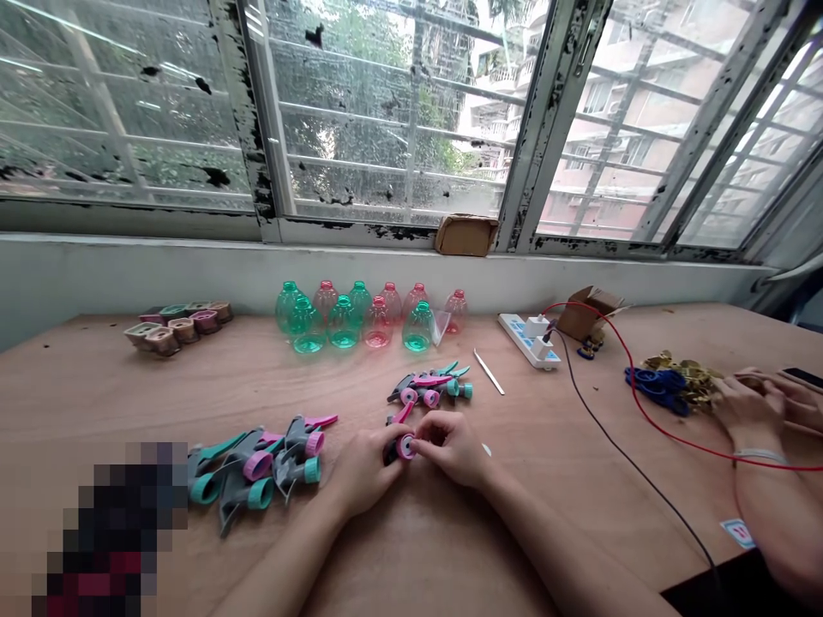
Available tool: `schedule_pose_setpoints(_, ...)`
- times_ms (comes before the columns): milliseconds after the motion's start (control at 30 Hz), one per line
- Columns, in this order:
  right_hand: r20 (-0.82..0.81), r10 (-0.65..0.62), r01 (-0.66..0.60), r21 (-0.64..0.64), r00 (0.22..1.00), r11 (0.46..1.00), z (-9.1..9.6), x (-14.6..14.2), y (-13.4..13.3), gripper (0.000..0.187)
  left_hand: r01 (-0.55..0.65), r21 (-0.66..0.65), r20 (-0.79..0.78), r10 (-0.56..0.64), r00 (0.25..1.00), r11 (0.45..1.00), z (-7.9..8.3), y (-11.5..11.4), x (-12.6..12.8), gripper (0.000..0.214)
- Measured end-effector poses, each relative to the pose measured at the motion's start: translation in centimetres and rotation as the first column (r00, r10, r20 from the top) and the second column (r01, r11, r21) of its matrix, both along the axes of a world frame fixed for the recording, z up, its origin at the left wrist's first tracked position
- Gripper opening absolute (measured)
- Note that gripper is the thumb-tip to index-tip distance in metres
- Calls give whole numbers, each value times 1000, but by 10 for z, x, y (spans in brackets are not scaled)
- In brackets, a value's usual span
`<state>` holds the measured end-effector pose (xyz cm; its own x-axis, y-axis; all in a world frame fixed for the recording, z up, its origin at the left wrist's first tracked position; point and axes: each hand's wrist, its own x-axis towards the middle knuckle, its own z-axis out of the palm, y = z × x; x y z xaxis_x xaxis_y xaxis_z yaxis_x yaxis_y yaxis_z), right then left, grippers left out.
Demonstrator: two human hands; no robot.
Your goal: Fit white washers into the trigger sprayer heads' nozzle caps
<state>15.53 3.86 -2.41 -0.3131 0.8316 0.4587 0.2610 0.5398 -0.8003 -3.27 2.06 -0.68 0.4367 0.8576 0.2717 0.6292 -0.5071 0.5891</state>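
Note:
My left hand point(363, 470) and my right hand point(450, 447) meet at the middle of the wooden table point(411, 548). Between them they hold a dark trigger sprayer head point(395, 450), with my right fingertips pinching its pink collar. A heap of grey sprayer heads with teal and pink collars point(257, 470) lies to the left of my left hand. A smaller heap of sprayer heads point(428, 386) lies just beyond my hands. Neither hand touches either heap.
Green and pink plastic bottles point(360, 319) stand at the back, near small pink-and-brown parts point(177, 330). To the right are a white power strip point(528, 339), red and black cables, and blue and gold pieces point(675, 381) by a co-worker's hands point(759, 403).

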Motion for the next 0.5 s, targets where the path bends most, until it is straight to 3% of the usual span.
schedule_pose_setpoints(133,37,-10,4,158,999,987,1,-1,-2,2,8,5,6,-8,1000,1000,0,0,0,41)
schedule_pose_setpoints(233,91,-8,-15,255,996,967,0,0,-2,13,13,16,-4,-13,1000,1000,1,0,1,42)
schedule_pose_setpoints(500,155,-56,0,341,986,940,-1,1,-2,14,21,-1,9,-21,1000,1000,0,1,0,40)
